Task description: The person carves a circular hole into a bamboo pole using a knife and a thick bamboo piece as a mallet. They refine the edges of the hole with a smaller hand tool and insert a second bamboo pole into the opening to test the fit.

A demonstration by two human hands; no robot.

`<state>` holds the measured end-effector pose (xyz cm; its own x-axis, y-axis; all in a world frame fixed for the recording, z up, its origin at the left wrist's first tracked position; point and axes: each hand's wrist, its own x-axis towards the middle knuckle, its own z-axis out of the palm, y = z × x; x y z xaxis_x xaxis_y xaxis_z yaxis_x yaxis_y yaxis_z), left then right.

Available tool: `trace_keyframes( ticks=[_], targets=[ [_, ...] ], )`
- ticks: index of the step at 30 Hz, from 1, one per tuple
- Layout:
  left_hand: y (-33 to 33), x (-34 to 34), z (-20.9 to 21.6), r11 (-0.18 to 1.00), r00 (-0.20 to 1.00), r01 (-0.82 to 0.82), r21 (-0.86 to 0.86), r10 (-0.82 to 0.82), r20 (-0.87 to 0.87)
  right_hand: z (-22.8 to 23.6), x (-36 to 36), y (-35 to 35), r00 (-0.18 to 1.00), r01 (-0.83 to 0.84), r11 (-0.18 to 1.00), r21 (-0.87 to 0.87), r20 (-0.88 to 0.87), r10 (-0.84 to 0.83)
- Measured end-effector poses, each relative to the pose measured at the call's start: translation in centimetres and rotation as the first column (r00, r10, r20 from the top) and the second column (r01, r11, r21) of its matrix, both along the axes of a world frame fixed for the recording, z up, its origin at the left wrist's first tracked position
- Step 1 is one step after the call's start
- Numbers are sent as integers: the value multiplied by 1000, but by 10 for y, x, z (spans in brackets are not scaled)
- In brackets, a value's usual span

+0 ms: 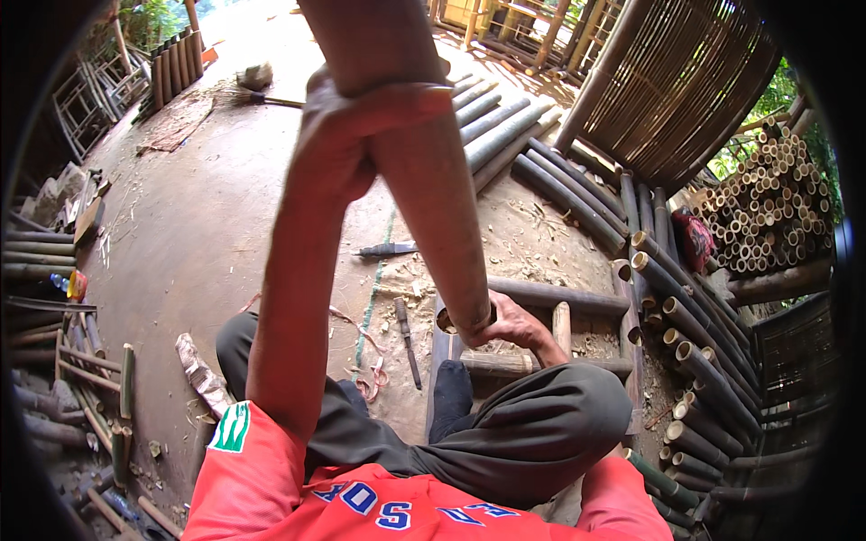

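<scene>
A thick brown bamboo pole [433, 207] slants up from beside my knees and runs out of the top of the view. My left hand [347, 135] reaches far forward and is closed round its upper part. At the pole's lower end, my right hand [516, 323] grips with the fingers curled about the rim, partly hidden by the pole. That end stands over the left side of a bamboo frame [577, 300] on the floor. A dark-handled knife [388, 249] lies beyond my knees, and a second long narrow tool [408, 343] lies closer, left of the frame.
Dark bamboo poles [577, 203] lie in rows ahead and along the right. A stack of cut bamboo [767, 207] stands by a woven screen [681, 81]. More poles [41, 248] and scraps line the left side. Shavings and a green cord [372, 307] lie on the floor.
</scene>
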<state>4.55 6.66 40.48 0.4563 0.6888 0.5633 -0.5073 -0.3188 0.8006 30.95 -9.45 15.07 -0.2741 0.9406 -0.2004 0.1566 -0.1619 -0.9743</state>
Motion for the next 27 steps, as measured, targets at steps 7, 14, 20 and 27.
trace_keyframes(
  ticks=[7,14,20,27],
  targets=[
    [-34,40,-9,995,996,-92,23,92,12,-34,-10,10,988,90,995,-44,130,-84],
    [-45,86,-34,989,992,-122,79,122,-3,-68,15,16,981,117,987,-112,170,-97],
    [-44,107,-46,987,993,-115,111,117,-14,-70,6,20,977,94,992,-85,199,-75],
    [-51,133,-61,948,959,-284,144,284,18,-60,55,32,952,93,991,-91,299,-62]
  ],
)
